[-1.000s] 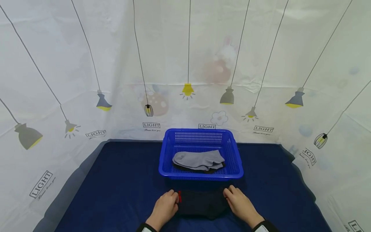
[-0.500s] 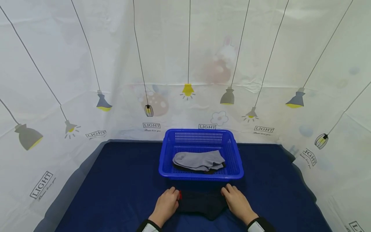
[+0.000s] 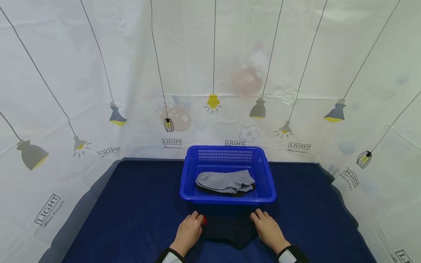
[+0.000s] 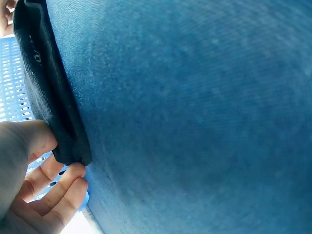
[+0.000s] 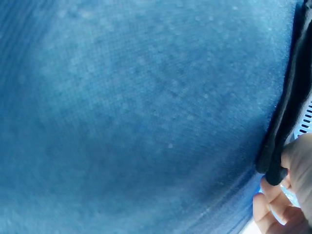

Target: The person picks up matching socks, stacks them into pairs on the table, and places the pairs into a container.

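Note:
Black socks (image 3: pixel 230 230), apparently two laid together, stretch sideways between my hands in front of the basket. My left hand (image 3: pixel 189 232) pinches their left end, where a bit of red shows by the fingertips. At the opposite end, my right hand (image 3: pixel 269 230) grips the socks' upper right corner. In the left wrist view, thumb and fingers close on the end of the dark fabric (image 4: pixel 53 92), which carries faint pale lettering. The right wrist view has the layered sock ends (image 5: pixel 278 151) between thumb and fingers.
Just beyond the hands stands a blue plastic basket (image 3: pixel 269 182) with grey socks (image 3: pixel 225 181) lying over darker ones inside. Dark blue cloth (image 3: pixel 141 204) covers the table. A white sheet printed with lamps (image 3: pixel 210 65) hangs around the back and sides.
My right hand has shifted slightly left and away from me. My left fingers now cover more of the red mark, and the socks' lower edge has changed shape a little.

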Tool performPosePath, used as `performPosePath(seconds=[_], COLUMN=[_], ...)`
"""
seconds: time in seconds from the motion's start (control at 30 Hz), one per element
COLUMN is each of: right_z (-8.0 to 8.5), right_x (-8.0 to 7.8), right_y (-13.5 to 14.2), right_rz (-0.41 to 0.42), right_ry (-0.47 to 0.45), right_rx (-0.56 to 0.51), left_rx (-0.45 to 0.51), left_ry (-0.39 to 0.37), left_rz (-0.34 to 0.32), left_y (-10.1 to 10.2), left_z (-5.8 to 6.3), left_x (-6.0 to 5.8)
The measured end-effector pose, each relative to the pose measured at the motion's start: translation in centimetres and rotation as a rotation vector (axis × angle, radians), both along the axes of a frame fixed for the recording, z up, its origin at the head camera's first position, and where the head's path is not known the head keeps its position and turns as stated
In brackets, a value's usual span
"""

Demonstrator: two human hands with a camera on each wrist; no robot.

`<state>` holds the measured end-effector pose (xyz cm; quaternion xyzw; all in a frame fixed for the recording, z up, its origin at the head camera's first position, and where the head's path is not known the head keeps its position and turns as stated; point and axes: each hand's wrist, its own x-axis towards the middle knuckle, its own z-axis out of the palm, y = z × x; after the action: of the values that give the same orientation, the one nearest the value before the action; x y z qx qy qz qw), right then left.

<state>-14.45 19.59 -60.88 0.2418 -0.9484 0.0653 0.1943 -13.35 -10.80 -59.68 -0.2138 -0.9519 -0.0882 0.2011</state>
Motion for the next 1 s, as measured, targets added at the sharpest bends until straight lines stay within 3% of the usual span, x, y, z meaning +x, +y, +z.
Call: performPosePath(seconds=[0.3, 0.7, 1.0], right_z=[-0.3, 0.2, 0.1], right_x=[0.3, 1.6, 2.0], right_y=[0.0, -0.3, -0.5], right_rz=[-0.028, -0.136, -0.146], right_ry=[0.022, -0.113, -0.140], right_rx=[-0.074, -0.030, -0.035], left_rx=[0.001, 0.032, 0.017], left_ry=[-0.006, -0.135, -0.142], left_rz=[0.008, 0.067, 0.065], left_y=[0.0, -0.3, -0.2], left_z=[0.0, 0.6, 1.0], left_x=[0.0, 1.0, 0.7])
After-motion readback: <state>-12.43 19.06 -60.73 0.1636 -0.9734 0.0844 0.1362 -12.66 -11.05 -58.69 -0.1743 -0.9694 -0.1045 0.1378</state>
